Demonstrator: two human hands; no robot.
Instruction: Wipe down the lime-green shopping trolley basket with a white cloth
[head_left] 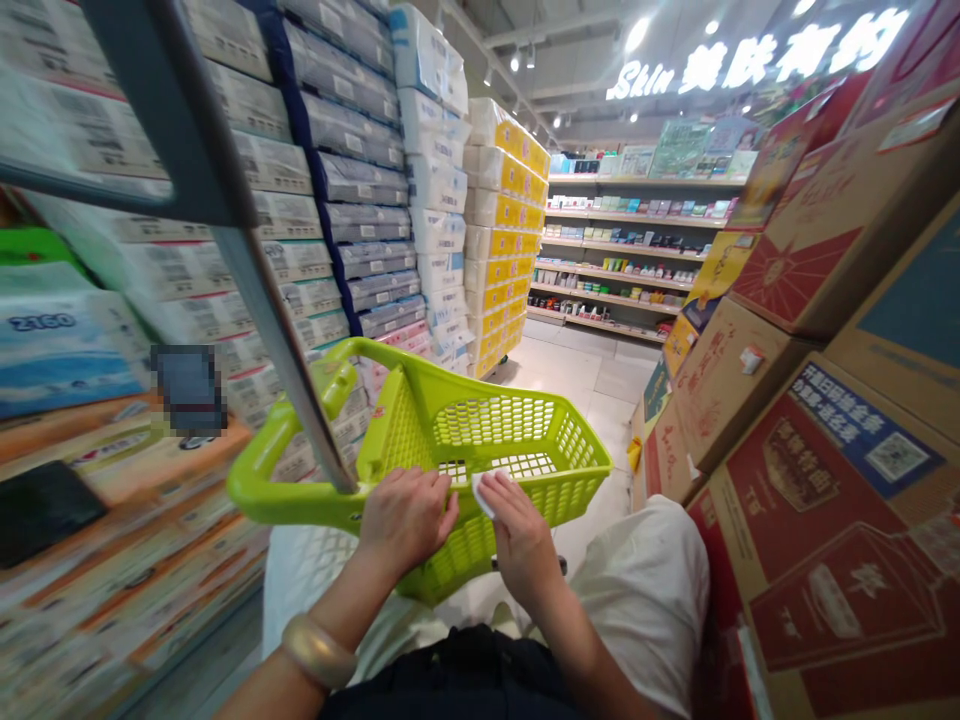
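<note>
Floor (574,362): pale and tiled; runs beneath the lime-green basket cart (300,510) and back towards the shelving, with wheel contact hidden.
Back shelving (645,182): carries rows of small boxes and bottles on several pale boards, too small to tell apart, with larger pale-green boxes (681,146) on the top board.
Orange packs (135,560): lie piled in layers at lower left; bear a blue-and-white pack marked "2160" (67,350), with edges blurred.
Lower brown carton (724,385): stands at right; bears another red-printed carton (802,235) directly on top.
Yellow-and-white packs (504,245): rest one upon another in a tall column, with the base barely visible.
</note>
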